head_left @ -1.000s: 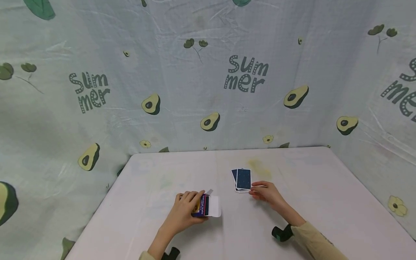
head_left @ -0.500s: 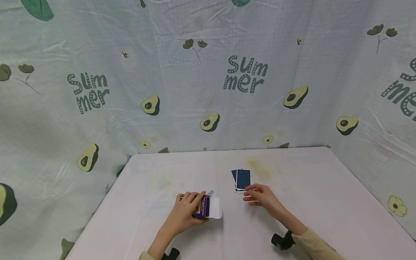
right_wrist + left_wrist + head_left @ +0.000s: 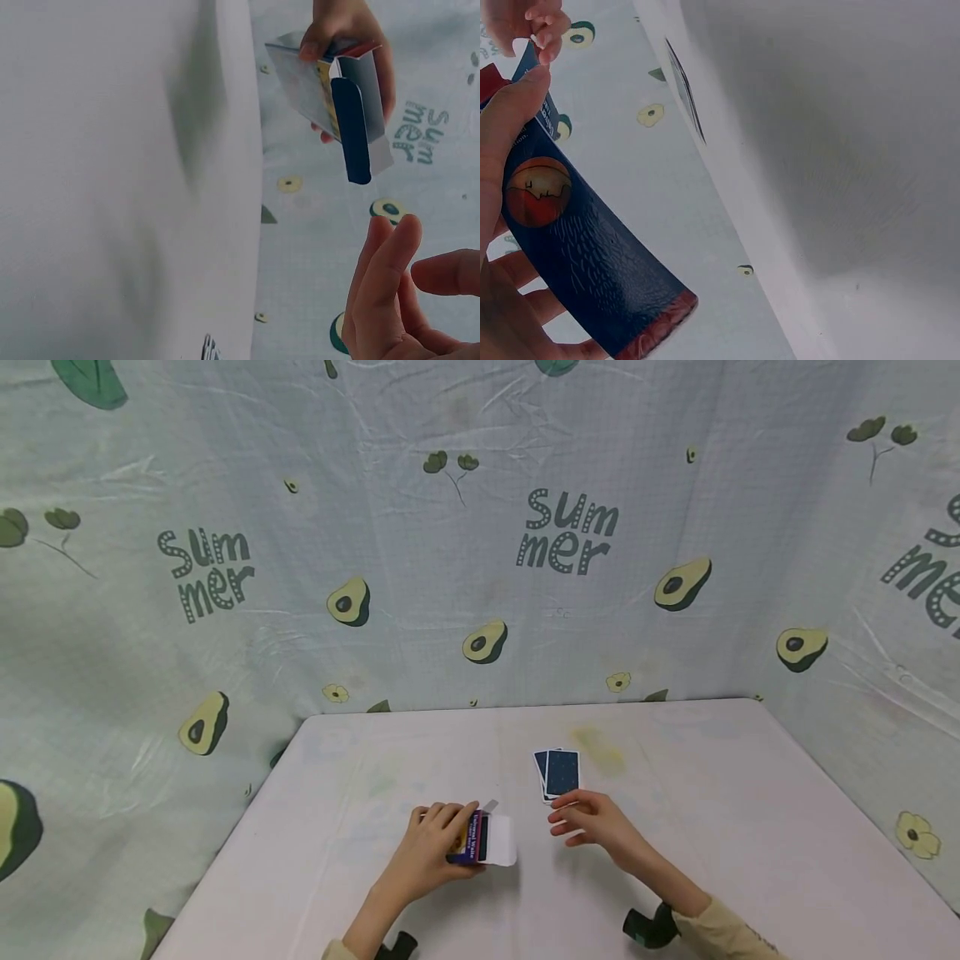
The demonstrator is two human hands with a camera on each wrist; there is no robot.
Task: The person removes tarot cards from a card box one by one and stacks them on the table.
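Note:
In the head view my left hand [image 3: 429, 853] grips a dark blue and purple tarot card box [image 3: 471, 838], its open end facing right with the white flap [image 3: 500, 841] folded out. The left wrist view shows the side of this box [image 3: 604, 247] with a round face picture, thumb on one side and fingers beneath. My right hand [image 3: 596, 828] hovers just in front of a small pile of blue-backed cards [image 3: 562, 771]. Its fingers [image 3: 379, 277] are loosely bent and hold nothing, the thumb apart from them. The box opening [image 3: 364, 75] faces this hand in the right wrist view.
The cards lie slightly fanned on a white-covered table [image 3: 675, 793] with a yellowish stain [image 3: 600, 750] beside them. A printed cloth [image 3: 420, 552] hangs behind and at both sides. Dark wrist cameras [image 3: 651, 927] are worn at both wrists.
My right hand has moved left and toward the body, from the cards' right edge to in front of them. The left hand and box have shifted only slightly right.

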